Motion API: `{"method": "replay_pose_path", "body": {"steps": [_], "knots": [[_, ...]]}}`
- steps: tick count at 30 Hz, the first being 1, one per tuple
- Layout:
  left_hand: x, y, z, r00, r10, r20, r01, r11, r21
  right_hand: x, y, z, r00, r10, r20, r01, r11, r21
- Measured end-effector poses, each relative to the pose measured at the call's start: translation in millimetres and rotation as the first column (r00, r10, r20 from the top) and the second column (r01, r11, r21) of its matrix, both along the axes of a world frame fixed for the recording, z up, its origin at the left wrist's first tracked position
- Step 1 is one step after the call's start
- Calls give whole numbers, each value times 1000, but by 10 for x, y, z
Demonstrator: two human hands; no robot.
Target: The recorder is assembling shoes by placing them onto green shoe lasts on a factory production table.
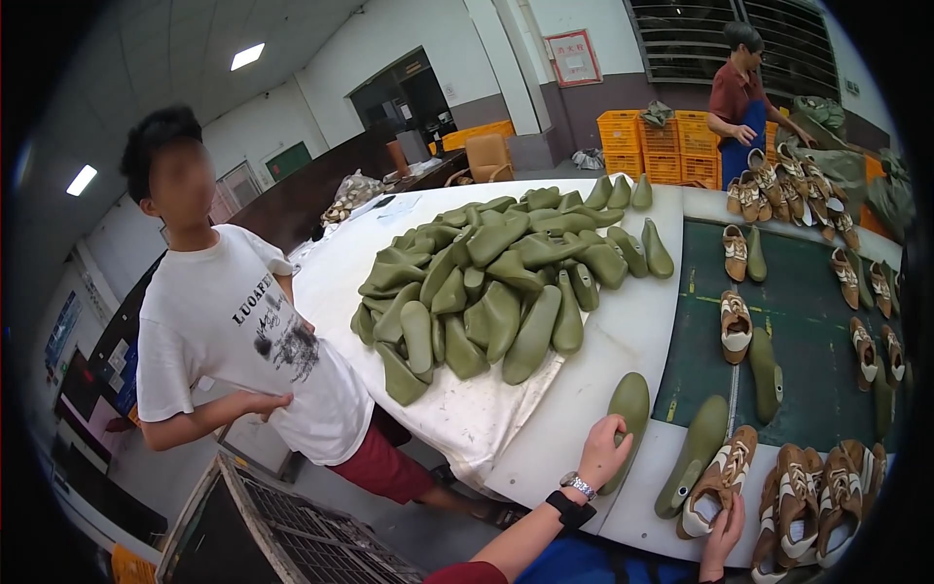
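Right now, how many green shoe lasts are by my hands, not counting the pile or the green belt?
2. One last is in your left hand; the other last lies just left of the brown sneaker your right hand holds. The sneakers farther right may hide more.

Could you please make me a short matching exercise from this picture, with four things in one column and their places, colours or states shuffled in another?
Things:
1. Left grip
2. Right grip
3. Piled shoe lasts
4. Stacked crates

Descriptions:
A. Orange, in the background
B. On a brown-and-white shoe
C. Green, in one large heap
D. On a single last lying apart from the heap

Right pairs: 1-D, 2-B, 3-C, 4-A
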State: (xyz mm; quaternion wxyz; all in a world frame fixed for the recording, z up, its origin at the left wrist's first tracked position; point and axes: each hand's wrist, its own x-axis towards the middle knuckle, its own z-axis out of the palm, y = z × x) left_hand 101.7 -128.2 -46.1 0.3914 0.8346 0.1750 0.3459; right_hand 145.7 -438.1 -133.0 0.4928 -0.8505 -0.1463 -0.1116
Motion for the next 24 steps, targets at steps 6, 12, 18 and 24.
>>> {"method": "replay_pose_path", "body": {"steps": [6,12,18,24], "knots": [[-17,-38,-61,998,-28,51,25,998,61,-74,-2,27,1000,17,-26,-16,1000,18],[-39,-66,-40,999,-2,41,1,1000,24,-57,69,44,1000,-9,-25,9,1000,-13],[-150,109,136,935,-283,-213,337,894,294,-100,245,283,999,-31,-19,29,998,-52],[284,1436,520,860,-269,-433,405,877,259,-116,161,409,999,-37,-10,36,997,-62]]}}
